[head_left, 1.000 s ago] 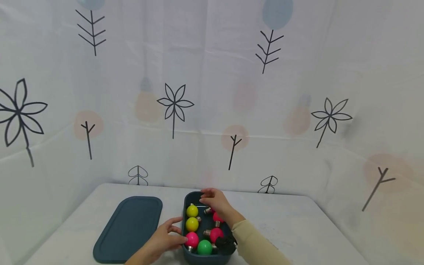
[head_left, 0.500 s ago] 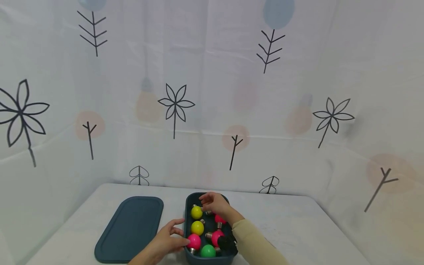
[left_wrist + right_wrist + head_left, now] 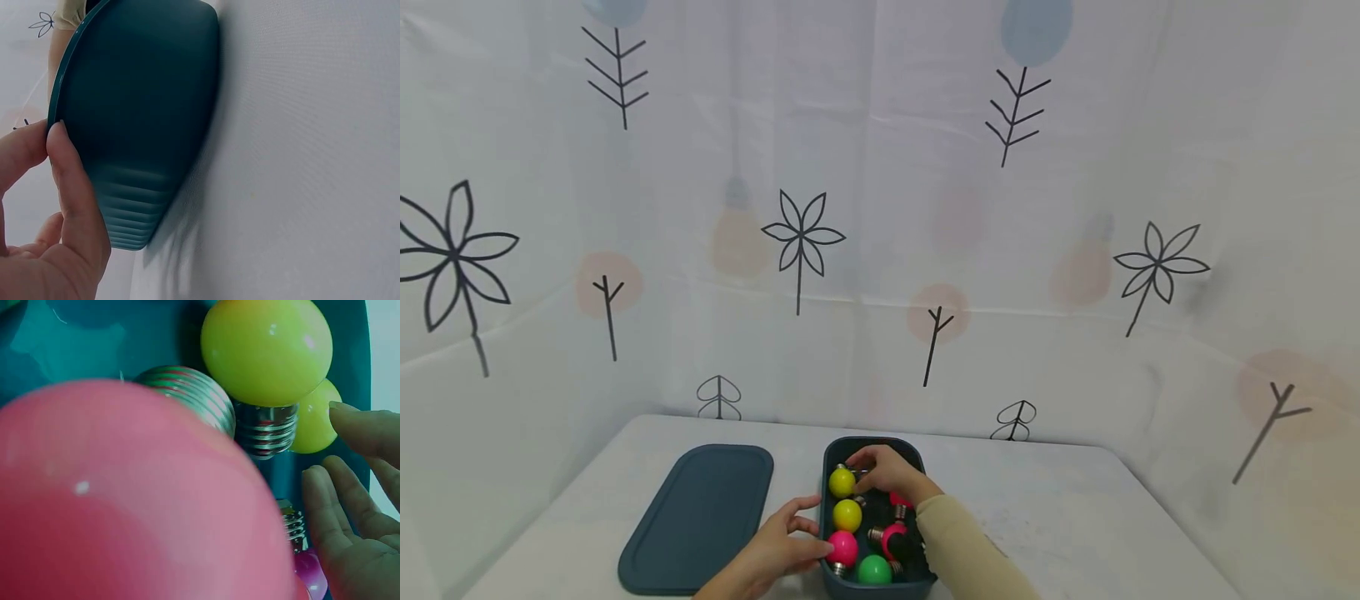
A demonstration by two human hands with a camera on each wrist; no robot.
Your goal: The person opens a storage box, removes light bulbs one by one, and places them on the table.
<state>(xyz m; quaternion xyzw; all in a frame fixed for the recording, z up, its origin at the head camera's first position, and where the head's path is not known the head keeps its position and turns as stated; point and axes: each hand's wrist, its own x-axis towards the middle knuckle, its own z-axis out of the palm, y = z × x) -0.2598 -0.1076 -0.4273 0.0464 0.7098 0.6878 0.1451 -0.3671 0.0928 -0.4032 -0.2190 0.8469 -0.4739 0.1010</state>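
Observation:
A dark teal box [image 3: 880, 590] holds several round light bulbs. My left hand [image 3: 782, 543] pinches the box's left rim between thumb and finger, seen closely in the left wrist view. My right hand [image 3: 887, 471] reaches into the far part of the box, beside the far yellow bulb [image 3: 842, 483]. In the right wrist view its fingers are spread around that yellow bulb [image 3: 315, 422], a fingertip at its edge; whether it touches I cannot tell. A second yellow bulb [image 3: 847, 515], a pink bulb [image 3: 842, 548] and a green bulb [image 3: 874, 570] lie nearer.
A flat teal lid [image 3: 700, 517] lies left of the box on the white table [image 3: 1030, 508]. More pink bulbs [image 3: 895, 537] sit along the box's right side, partly hidden by the right wrist's dark camera. A patterned curtain [image 3: 865, 358] hangs behind.
My right hand has come down from the far rim into the box, nearer the far yellow bulb. The left hand keeps its hold on the rim. The head view has turned slightly left.

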